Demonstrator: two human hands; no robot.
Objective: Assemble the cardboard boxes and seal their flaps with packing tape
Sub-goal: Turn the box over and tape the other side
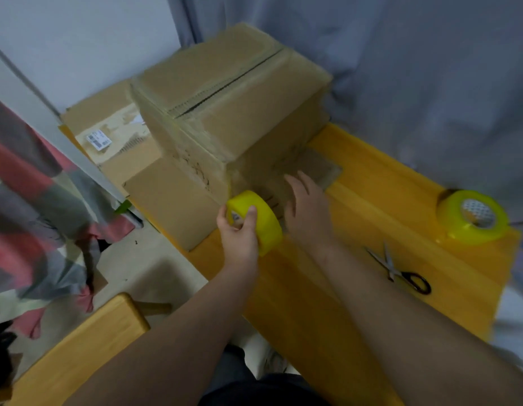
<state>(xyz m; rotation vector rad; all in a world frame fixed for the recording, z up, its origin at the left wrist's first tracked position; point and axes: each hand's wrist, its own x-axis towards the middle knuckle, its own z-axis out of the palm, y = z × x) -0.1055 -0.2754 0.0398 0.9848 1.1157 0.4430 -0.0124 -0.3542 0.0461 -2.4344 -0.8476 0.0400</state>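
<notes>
The cardboard box sits on the yellow surface. Against the box's near side, the left hand curls round a yellow tape roll. Just right of the roll, the right hand lies on that side with fingers straight.

No text is fully legible. A white shipping label with a barcode is fixed to the flat cardboard left of the cardboard box; its print is too small to read. Dark marks stand on the box's left side, blurred and unreadable. The cores of the held tape roll and the spare tape roll carry printed patterns, also illegible.
</notes>
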